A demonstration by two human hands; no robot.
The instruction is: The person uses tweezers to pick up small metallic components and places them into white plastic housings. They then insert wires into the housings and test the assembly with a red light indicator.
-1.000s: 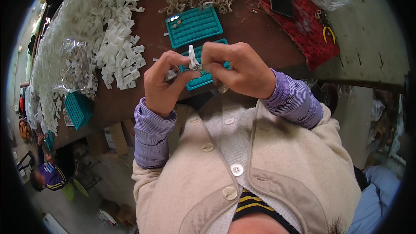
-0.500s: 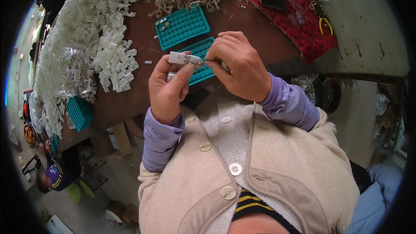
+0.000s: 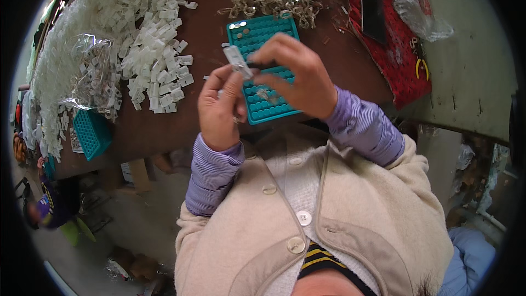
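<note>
Between the thumb and fingers of my left hand (image 3: 220,111) is a small white card (image 3: 235,59), perhaps in a clear sleeve. It tilts up above the fingertips. My right hand (image 3: 306,81) is close beside it, its fingers bent together at the card's lower end and smeared by motion. What they pinch is too blurred to name. Under the hands lies a teal tray of round cups (image 3: 274,113), with small clear pieces on it. Just beyond is a second teal tray (image 3: 285,24), holding several small round pieces at its far left corner.
A large heap of white cards (image 3: 159,66) covers the left of the brown table (image 3: 203,27). Tangled beige cords (image 3: 274,0) lie at the back. On the right, a red cloth (image 3: 383,55) carries a dark phone (image 3: 373,16) and yellow-handled pliers (image 3: 421,69). A teal basket (image 3: 90,134) stands left.
The white card has turned from nearly level to steeply tilted in my left hand. My right hand has stayed close to it, now blurred. The whole view has shifted, moving the trays rightward.
</note>
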